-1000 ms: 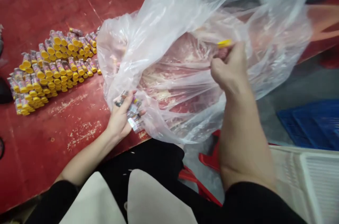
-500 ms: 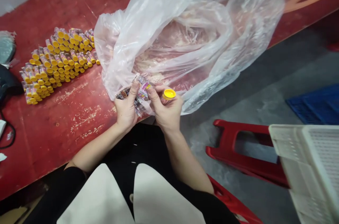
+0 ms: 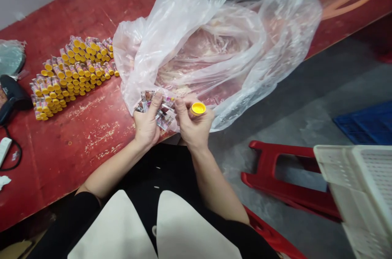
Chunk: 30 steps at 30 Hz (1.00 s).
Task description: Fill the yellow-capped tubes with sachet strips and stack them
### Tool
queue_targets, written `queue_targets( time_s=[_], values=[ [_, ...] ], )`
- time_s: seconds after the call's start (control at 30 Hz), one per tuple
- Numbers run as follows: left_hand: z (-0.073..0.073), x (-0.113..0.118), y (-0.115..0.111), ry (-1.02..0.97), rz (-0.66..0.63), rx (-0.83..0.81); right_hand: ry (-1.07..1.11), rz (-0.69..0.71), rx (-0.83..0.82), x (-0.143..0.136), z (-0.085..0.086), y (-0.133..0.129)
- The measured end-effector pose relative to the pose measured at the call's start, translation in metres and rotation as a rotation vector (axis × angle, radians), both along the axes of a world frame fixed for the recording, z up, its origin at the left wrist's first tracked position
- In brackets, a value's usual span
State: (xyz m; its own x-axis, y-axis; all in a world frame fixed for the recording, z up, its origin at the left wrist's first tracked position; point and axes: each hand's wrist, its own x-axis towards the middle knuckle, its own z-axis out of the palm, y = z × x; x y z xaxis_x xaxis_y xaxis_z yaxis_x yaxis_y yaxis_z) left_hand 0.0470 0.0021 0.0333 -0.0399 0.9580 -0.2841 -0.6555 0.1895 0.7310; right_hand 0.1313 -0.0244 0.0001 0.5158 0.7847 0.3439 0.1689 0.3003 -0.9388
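My left hand (image 3: 147, 123) pinches several small printed wrappers (image 3: 165, 117) between thumb and fingers at the near edge of a big clear plastic bag (image 3: 183, 10). Beside it, my right hand (image 3: 196, 126) is curled round a tube with a yellow cap (image 3: 198, 108), the cap facing up. Its thumb and forefinger are pressed together at the right edge of the wrappers. Whether they grip a wrapper too is too small to tell. To the left, yellow-capped tubes (image 3: 73, 77) lie stacked in rows on the red table (image 3: 101, 108).
A black device (image 3: 20, 96) with a cable and a wrapped roundish item (image 3: 10, 57) lie at the table's left. An orange handled object (image 3: 349, 2) is beyond the bag. On the right are a red stool (image 3: 284, 181), white crates (image 3: 343, 181) and a blue crate (image 3: 367, 122).
The view has shifted slightly. Wrappers in my left hand are now more spread out, with one standing up above the thumb. My right hand still holds the tube.
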Motion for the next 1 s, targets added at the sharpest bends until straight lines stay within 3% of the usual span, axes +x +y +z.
queue_targets(
  time_s=[0.2,0.3,0.4,0.5,0.8,0.87,1.0],
  values=[
    [-0.004,-0.006,0.007,-0.036,0.014,-0.068,0.405,0.216,-0.012,0.011,0.013,-0.003],
    [-0.004,-0.009,0.006,-0.083,-0.035,-0.150,0.463,0.207,0.075,0.018,0.023,-0.013],
    [-0.004,-0.008,0.001,-0.092,-0.068,-0.186,0.409,0.196,0.097,0.018,0.025,-0.021],
    [-0.006,-0.005,-0.004,-0.083,-0.104,-0.173,0.300,0.164,0.098,0.014,0.017,-0.023],
    [-0.006,-0.010,-0.008,-0.020,-0.245,-0.217,-0.006,-0.209,0.233,0.004,-0.001,-0.035],
    [-0.005,-0.013,-0.007,0.001,-0.275,-0.231,-0.065,-0.194,0.226,0.007,-0.005,-0.043],
    [-0.003,-0.019,-0.002,0.029,-0.281,-0.243,-0.191,0.006,0.173,0.020,-0.011,-0.062]
  ],
)
